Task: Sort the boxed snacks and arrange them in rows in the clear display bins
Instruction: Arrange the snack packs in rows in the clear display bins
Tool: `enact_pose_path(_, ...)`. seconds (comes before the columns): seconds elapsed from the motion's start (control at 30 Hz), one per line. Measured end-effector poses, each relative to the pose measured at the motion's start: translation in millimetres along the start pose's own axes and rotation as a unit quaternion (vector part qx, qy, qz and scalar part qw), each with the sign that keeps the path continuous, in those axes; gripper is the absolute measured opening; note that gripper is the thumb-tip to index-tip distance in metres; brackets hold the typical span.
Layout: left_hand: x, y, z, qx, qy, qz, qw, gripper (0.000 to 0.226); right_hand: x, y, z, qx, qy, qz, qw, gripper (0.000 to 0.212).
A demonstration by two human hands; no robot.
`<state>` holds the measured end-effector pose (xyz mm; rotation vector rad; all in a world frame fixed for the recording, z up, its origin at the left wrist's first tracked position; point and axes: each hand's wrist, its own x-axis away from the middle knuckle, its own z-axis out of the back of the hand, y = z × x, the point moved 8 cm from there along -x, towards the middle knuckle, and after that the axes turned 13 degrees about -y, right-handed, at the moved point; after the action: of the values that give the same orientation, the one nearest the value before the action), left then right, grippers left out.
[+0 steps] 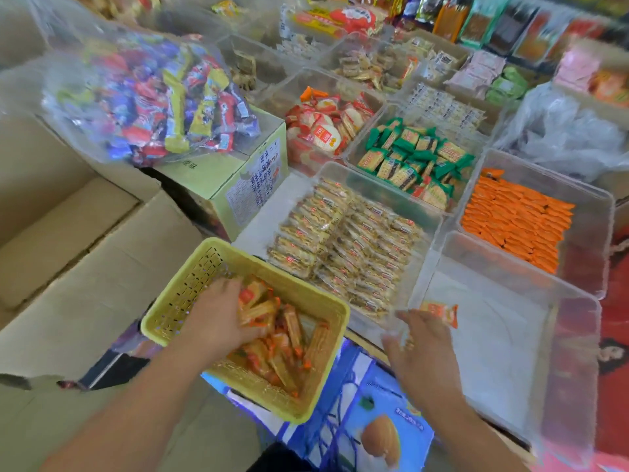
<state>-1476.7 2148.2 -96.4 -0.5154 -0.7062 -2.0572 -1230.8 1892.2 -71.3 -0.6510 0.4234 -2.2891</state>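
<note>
Orange snack packets (pixel 272 335) lie heaped in the yellow basket (pixel 190 284), straight ahead of you and a little to your left in the head view, the only view there is. They are jumbled, though most of their long axes run roughly from near to far, with a few slanting across. Your left hand (pixel 218 315) is down in the heap at the basket's far-left side, fingers curled into the packets and, as far as it shows, gripping a handful; the fingertips are buried. Your right hand (pixel 422 349) hangs over the near-left corner of the empty clear bin (pixel 493 352), which sits just to the right of the basket, and its fingers are fairly straight and spread. A single orange packet (pixel 440 313) shows just past those fingertips, lying crosswise, but blur hides whether you pinch it or it is free, so I cannot tell that hand's grip. The next move, I judge, turns on this: the supply lies to your left and the bin to fill lies to your right, so your right hand is nearer for placing and your left for fetching. Beyond the empty bin, a further clear bin (pixel 595 206) holds orange packets packed tight in rows (pixel 517 223), probably the pattern to copy. Pale biscuit packs (pixel 340 247) fill the bin beyond the basket.
</note>
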Motion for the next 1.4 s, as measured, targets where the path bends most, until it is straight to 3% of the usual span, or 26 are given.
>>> enact_pose_path(0.07, -14, -3, -8, -0.027, -0.043, -0.008, 0.999, 0.115, 14, -29, -11, -0.007, -0.012, 0.038, 0.999, 0.04)
enact_pose_path(0.2, -29, 0, -13, -0.035, -0.075, -0.034, 0.996, 0.099, 33, -84, -45, 0.019, -0.093, 0.128, 0.987, 0.041)
enact_pose_path(0.33, -33, 2, -31, -0.155, -0.13, -0.046, 0.978, 0.121, 39, -100, -88, 0.076, -0.223, 0.095, 0.967, 0.051)
enact_pose_path(0.43, -34, 4, -37, -0.181, -0.129, -0.063, 0.973, 0.125, 43, -97, -103, 0.094, -0.25, 0.089, 0.96, 0.049)
enact_pose_path(0.63, -25, 8, -23, -0.045, -0.125, -0.111, 0.985, 0.104, 43, -92, -106, 0.111, -0.228, 0.079, 0.964, 0.047)
enact_pose_path(0.73, -4, 3, -2, 0.15, -0.115, -0.112, 0.975, 0.111, 42, -99, -98, 0.158, -0.195, 0.042, 0.967, 0.054)
enact_pose_path(0.8, 15, 1, 7, 0.344, -0.113, -0.116, 0.925, 0.096, 42, -112, -78, 0.166, -0.13, 0.02, 0.977, 0.061)
enact_pose_path(0.9, 43, 11, 1, 0.557, -0.15, -0.133, 0.806, 0.088, 48, -142, -52, 0.065, -0.067, 0.074, 0.993, 0.069)
enact_pose_path(0.97, 59, 26, -8, 0.644, -0.186, -0.14, 0.729, 0.09, 55, -161, -48, -0.079, -0.118, 0.142, 0.98, 0.06)
enact_pose_path(1.03, 72, 42, -15, 0.676, -0.207, -0.147, 0.691, 0.089, 62, -171, -51, -0.198, -0.177, 0.163, 0.95, 0.05)
enact_pose_path(1.17, 85, 60, -25, 0.655, -0.189, -0.129, 0.72, 0.088, 67, -157, -43, -0.261, -0.154, 0.136, 0.943, 0.033)
enact_pose_path(1.23, 88, 68, -30, 0.661, -0.187, -0.121, 0.717, 0.075, 69, -145, -44, -0.286, -0.18, 0.131, 0.932, 0.022)
enact_pose_path(1.3, 87, 76, -36, 0.687, -0.178, -0.1, 0.697, 0.063, 70, -132, -45, -0.352, -0.223, 0.109, 0.903, 0.019)
enact_pose_path(1.4, 85, 92, -47, 0.665, -0.137, -0.081, 0.729, 0.039, 70, -108, -39, -0.472, -0.253, 0.059, 0.843, 0.014)
